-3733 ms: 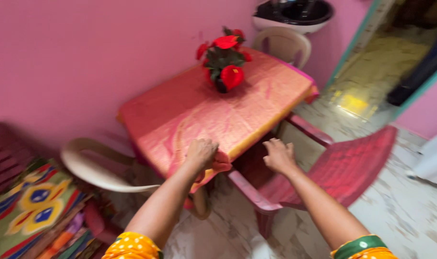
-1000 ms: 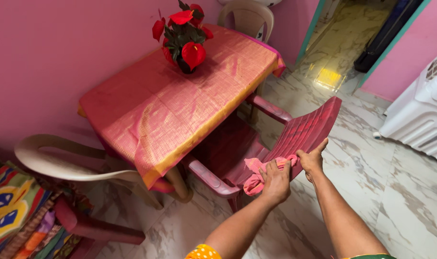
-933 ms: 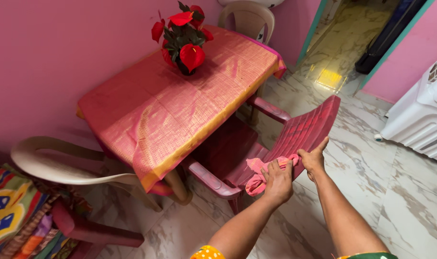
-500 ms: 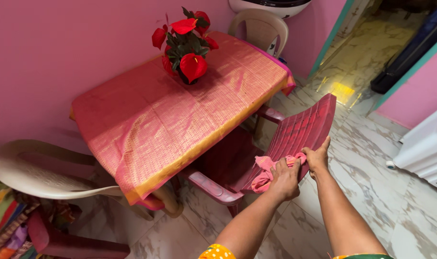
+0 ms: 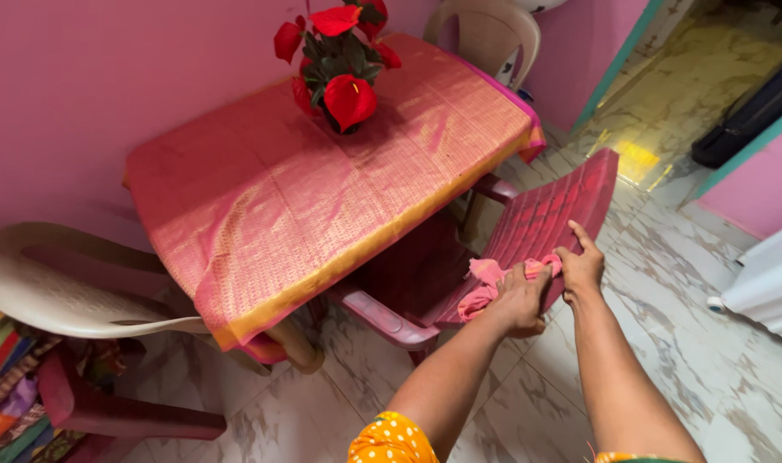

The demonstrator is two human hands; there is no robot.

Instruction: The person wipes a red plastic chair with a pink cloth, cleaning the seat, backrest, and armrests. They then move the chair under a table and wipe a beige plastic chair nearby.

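The left hand (image 5: 521,302) is closed on a bunched pink cloth (image 5: 492,283), pressing it against the back of a maroon plastic chair (image 5: 549,214); the right hand (image 5: 581,267) rests beside it on the chair back's edge, its fingers clasped over the edge, touching the cloth's end. The chair is pushed in under a table (image 5: 322,184) draped with a shimmering pink-and-gold cloth; a pot of red flowers (image 5: 341,64) stands on it near the pink wall (image 5: 90,69). A cream plastic chair (image 5: 73,287) sits at the near-left corner, another cream chair (image 5: 487,30) at the far end. The floor (image 5: 691,283) is pale marble tile, glossy where light comes through the doorway; a white appliance (image 5: 772,283) stands at the right edge.
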